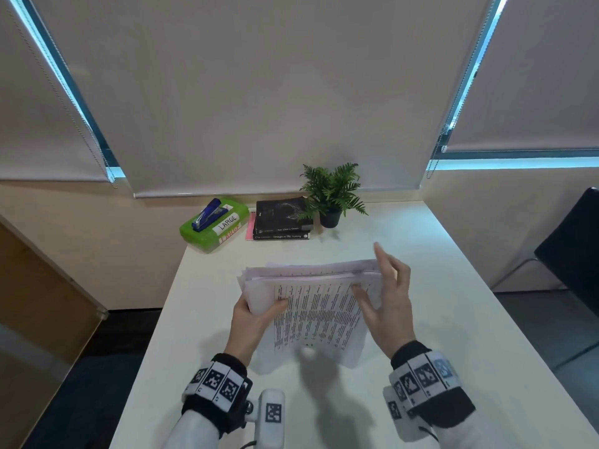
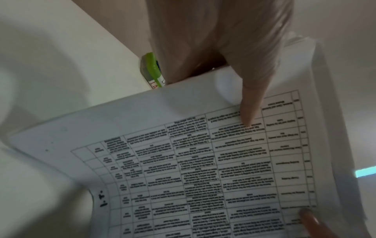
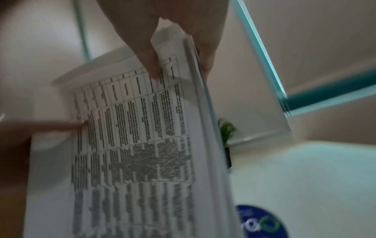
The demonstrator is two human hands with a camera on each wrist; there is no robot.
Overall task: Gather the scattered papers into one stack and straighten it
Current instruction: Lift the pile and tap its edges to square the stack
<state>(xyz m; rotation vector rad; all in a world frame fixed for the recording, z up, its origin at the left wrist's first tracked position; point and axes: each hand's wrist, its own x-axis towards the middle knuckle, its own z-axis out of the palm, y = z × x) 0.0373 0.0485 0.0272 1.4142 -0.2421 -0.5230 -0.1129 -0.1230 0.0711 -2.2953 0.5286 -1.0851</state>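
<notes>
A stack of printed papers [image 1: 311,306] stands tilted on its lower edge on the white table [image 1: 437,286], top sheet with a table of text facing me. My left hand [image 1: 259,311] grips the stack's left edge, thumb [image 2: 248,112] on the front sheet and fingers behind. My right hand [image 1: 385,296] holds the right edge, with its thumb [image 3: 152,64] on the front and a finger behind the sheets; the other fingers point up. The top edges of the sheets [image 1: 311,268] are slightly uneven. The lower sheets curl toward me.
At the table's far end are a green box [image 1: 223,231] with a blue stapler [image 1: 207,213] on it, two black books [image 1: 282,218] and a small potted plant [image 1: 332,196]. A black chair [image 1: 573,247] stands to the right. A blue round sticker [image 3: 262,222] is on the table.
</notes>
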